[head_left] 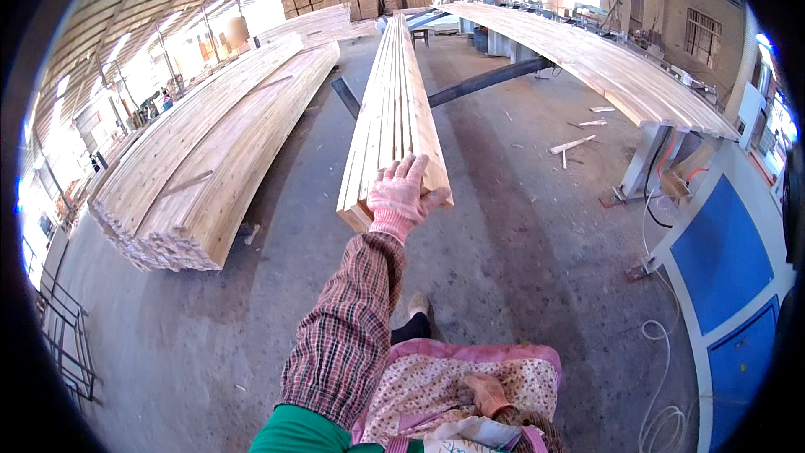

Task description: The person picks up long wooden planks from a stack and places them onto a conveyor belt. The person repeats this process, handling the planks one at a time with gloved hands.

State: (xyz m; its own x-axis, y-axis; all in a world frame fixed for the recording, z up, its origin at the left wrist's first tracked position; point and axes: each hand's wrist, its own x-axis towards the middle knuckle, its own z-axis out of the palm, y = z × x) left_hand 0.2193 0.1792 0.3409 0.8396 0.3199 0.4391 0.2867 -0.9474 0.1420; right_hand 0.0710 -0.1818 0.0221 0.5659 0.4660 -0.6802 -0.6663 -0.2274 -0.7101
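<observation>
A long stack of narrow pale wooden boards [394,109] runs away from me, with its near end just ahead. My left hand [401,193], in a pink glove, lies on top of that near end, fingers stretched out and the thumb toward the right edge. Low in front of my body, my right hand [488,394] is close against a flowered apron [428,377] with a pink border. Its fingers look curled in, and whatever they might hold is hidden.
A wide pile of boards [226,151] lies on the left. At right, more boards [604,63] rest on a raised machine bed beside a blue-and-white cabinet [721,235]. A dark metal beam [490,80] passes by the stack. Wood scraps [573,144] and a pale hose [662,335] lie on the floor.
</observation>
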